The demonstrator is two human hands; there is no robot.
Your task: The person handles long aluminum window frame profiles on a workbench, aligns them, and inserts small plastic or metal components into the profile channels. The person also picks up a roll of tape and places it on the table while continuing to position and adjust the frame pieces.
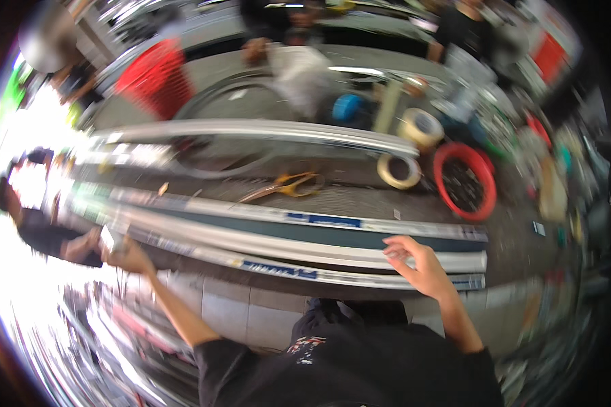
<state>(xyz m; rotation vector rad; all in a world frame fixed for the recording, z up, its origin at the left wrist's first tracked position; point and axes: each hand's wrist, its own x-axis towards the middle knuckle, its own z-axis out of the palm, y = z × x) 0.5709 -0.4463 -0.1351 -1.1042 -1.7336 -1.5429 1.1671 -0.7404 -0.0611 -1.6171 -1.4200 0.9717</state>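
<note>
Three long pale profile strips lie side by side across the table. My right hand (422, 270) is over the right end of the middle white strip (332, 252), fingers loosely curved and apart from the thumb, holding nothing I can see. Out to the far left, my left hand (130, 258) is closed around a small whitish object (110, 237), too blurred to name. The front strip (278, 269) and the back strip (326, 220) carry blue and white printed film. A co-worker's hand (81, 245) is close to my left hand.
Yellow-handled scissors (295, 184), tape rolls (398, 171), a red bowl of small dark parts (465, 182) and a bundle of metal strips (265, 132) lie behind. A red basket (157, 80) stands at the back left. Other people stand across the table.
</note>
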